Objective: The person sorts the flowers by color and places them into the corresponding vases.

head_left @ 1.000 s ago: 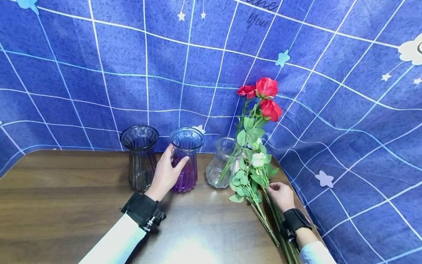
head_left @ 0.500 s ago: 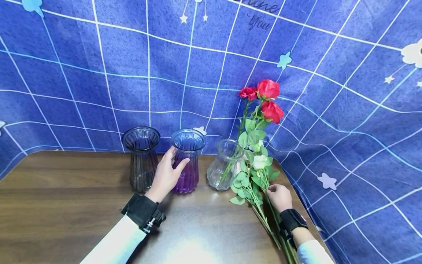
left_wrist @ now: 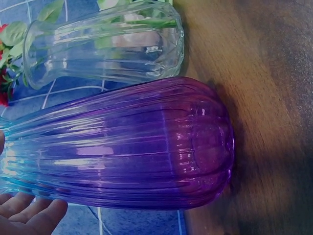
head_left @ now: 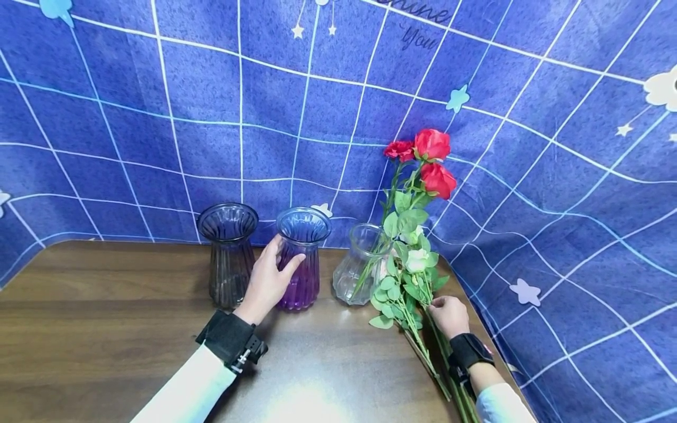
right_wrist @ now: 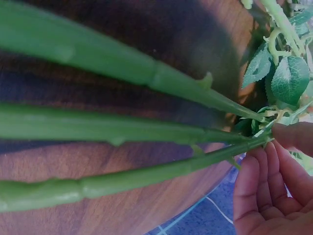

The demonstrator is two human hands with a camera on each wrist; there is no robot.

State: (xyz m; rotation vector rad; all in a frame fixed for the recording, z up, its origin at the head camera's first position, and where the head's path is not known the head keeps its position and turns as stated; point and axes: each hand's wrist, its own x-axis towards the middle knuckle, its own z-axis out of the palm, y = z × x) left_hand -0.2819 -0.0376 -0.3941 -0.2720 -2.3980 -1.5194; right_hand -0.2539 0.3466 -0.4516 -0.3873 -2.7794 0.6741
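Note:
A ribbed glass vase (head_left: pixel 299 276), blue at the rim and purple below, stands upright on the table. My left hand (head_left: pixel 267 282) grips it round the neck, thumb on the near side; the left wrist view shows fingers (left_wrist: pixel 36 213) along its edge. At the right, my right hand (head_left: pixel 448 316) pinches green flower stems (right_wrist: pixel 210 159) between thumb and fingers. Three long stems run back from the pinch in the right wrist view. The flowers lie in a bunch on the table, with red blooms (head_left: pixel 432 144) at the far end and white roses (head_left: pixel 416 259) lower down.
A dark grey glass vase (head_left: pixel 224 258) stands left of the purple one. To its right is a clear glass vase (head_left: pixel 349 276), partly covered by leaves (head_left: pixel 391 288). A blue cloth (head_left: pixel 211 117) with white grid lines hangs behind the wooden table (head_left: pixel 106 329).
The whole view has shifted slightly down and right. Over the second, the right hand on the stems has moved very little; the left hand stays on the vase.

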